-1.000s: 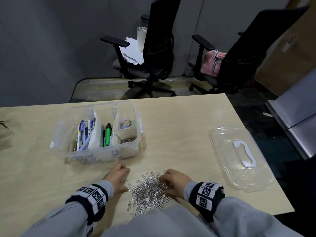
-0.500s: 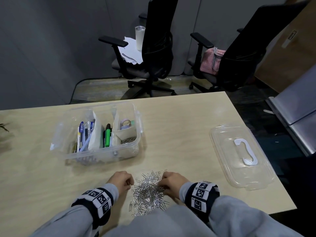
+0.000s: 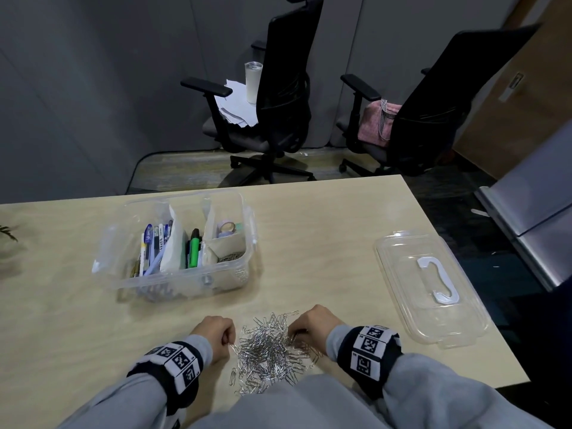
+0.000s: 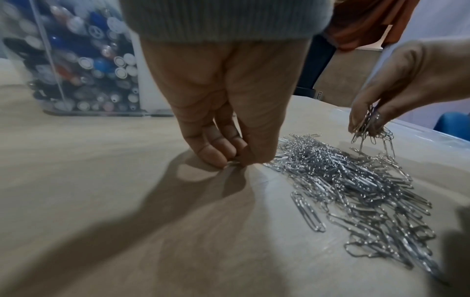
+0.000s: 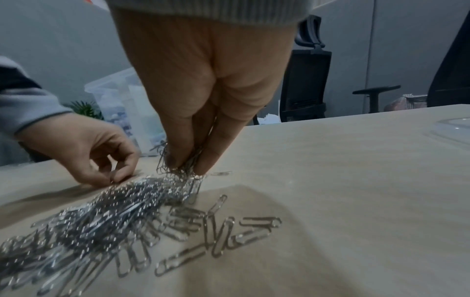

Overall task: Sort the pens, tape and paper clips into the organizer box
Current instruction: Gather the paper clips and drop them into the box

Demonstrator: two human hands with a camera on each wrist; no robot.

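A heap of silver paper clips [image 3: 269,351] [image 4: 356,180] [image 5: 106,213] lies on the table near its front edge. My right hand [image 3: 294,331] [image 5: 188,166] pinches a bunch of clips at the heap's right side, lifting them slightly. At the heap's left edge my left hand [image 3: 229,342] [image 4: 234,162] pinches a single clip against the table. The clear organizer box [image 3: 130,274] stands behind, holding pens [image 3: 154,246], a green marker [image 3: 195,249], tape rolls [image 3: 226,227] and some clips [image 3: 229,257] in its compartments.
The box's clear lid [image 3: 430,289] lies to the right on the wooden table [image 3: 325,243]. Two black office chairs [image 3: 278,103] stand beyond the table's far edge. A plant's leaves [image 3: 7,232] show at the left border.
Both hands have drawn closer to the heap's sides and closed on clips. The right hand now holds a bunch raised off the pile.
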